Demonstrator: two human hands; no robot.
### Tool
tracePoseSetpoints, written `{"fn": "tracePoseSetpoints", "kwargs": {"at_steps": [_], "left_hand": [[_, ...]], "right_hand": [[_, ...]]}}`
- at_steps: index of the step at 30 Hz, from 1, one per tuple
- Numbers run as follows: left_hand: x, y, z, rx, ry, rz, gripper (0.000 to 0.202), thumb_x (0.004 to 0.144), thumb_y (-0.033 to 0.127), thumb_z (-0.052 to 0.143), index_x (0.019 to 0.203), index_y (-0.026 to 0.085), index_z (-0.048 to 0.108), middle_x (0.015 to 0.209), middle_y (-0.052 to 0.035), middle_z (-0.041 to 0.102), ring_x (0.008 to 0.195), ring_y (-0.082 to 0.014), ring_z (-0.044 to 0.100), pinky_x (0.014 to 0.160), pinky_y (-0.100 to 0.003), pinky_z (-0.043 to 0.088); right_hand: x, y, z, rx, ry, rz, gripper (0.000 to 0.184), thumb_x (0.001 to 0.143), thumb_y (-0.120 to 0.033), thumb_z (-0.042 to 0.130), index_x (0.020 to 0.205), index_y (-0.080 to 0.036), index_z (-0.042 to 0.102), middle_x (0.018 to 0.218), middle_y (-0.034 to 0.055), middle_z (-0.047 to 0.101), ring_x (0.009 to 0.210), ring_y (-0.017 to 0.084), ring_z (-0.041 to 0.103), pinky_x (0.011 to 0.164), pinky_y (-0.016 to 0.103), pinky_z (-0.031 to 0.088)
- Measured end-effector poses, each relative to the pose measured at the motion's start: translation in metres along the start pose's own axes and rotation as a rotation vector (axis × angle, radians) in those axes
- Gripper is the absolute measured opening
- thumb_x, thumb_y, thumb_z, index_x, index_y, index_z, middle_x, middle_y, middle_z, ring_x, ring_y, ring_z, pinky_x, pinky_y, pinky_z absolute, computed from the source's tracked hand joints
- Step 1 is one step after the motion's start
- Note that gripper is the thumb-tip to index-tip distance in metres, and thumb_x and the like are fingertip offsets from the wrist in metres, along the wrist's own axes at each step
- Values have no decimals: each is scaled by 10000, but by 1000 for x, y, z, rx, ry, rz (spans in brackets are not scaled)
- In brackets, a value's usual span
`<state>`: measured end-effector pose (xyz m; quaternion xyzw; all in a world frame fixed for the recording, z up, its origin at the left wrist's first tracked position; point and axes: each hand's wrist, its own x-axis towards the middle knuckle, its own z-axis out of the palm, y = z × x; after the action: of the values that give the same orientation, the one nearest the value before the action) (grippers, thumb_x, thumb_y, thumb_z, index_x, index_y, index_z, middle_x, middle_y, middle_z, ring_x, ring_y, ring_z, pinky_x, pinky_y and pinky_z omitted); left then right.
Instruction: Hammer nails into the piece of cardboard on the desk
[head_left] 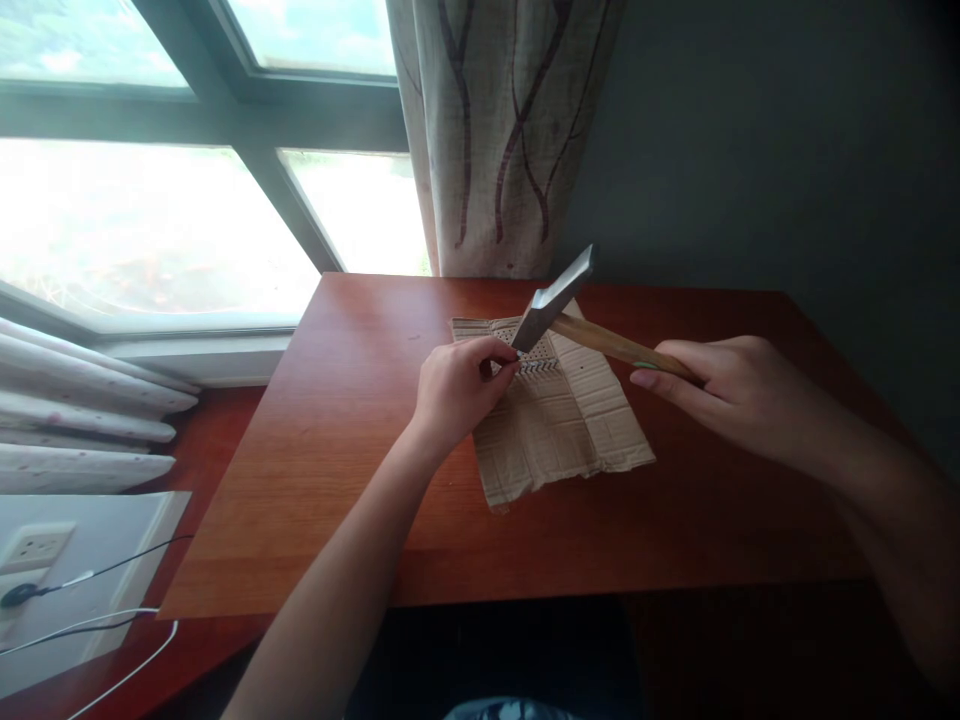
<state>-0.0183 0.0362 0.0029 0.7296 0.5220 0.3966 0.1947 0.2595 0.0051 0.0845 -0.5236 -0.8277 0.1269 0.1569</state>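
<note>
My right hand (720, 385) is wrapped round the wooden handle of a hammer (559, 290). The hammer's grey metal head slants down to the left, its lower end right at the fingertips of my left hand (461, 385). Thumb and forefinger of that hand are pinched together over a piece of brown cardboard (536, 440); a small bright speck shows at the tips, too small to name. Beside them, a row of small shiny and dark pieces (538, 367) runs across the cardboard. Rows of small dots or holes lie just behind it, partly covered by the hammer head.
The cardboard, creased and torn at its edges, lies on a reddish-brown wooden table (315, 480). A window (150, 230) and a patterned curtain (510, 130) stand behind. Cables (112, 615) and a wall socket (37, 550) are at the lower left.
</note>
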Motion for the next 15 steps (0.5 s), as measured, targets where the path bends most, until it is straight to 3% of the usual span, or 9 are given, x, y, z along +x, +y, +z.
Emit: {"fn": "tracePoseSetpoints", "kwargs": {"at_steps": [6, 11, 15], "left_hand": [[1, -1, -1, 15, -25, -11, 61, 797, 232, 716, 821, 227, 772, 687, 10, 725, 579, -128, 599, 561, -251, 424], [1, -2, -1, 6, -33, -27, 66, 803, 252, 721, 826, 230, 778, 713, 11, 739, 592, -126, 606, 572, -254, 417], [1, -3, -1, 52, -80, -51, 82, 812, 253, 711, 851, 241, 783, 734, 12, 747, 626, -137, 627, 596, -258, 425]], "right_hand": [[-1, 0, 7, -8, -47, 30, 526, 965, -638, 487, 628, -234, 463, 522, -18, 474, 476, 148, 450, 512, 320, 266], [-3, 0, 3, -27, -8, 37, 534, 967, -640, 479, 626, -232, 437, 512, -29, 435, 454, 132, 411, 508, 314, 254], [-3, -2, 4, -66, -117, 71, 500, 995, -605, 452, 667, -229, 476, 556, -19, 489, 516, 147, 475, 548, 316, 273]]}}
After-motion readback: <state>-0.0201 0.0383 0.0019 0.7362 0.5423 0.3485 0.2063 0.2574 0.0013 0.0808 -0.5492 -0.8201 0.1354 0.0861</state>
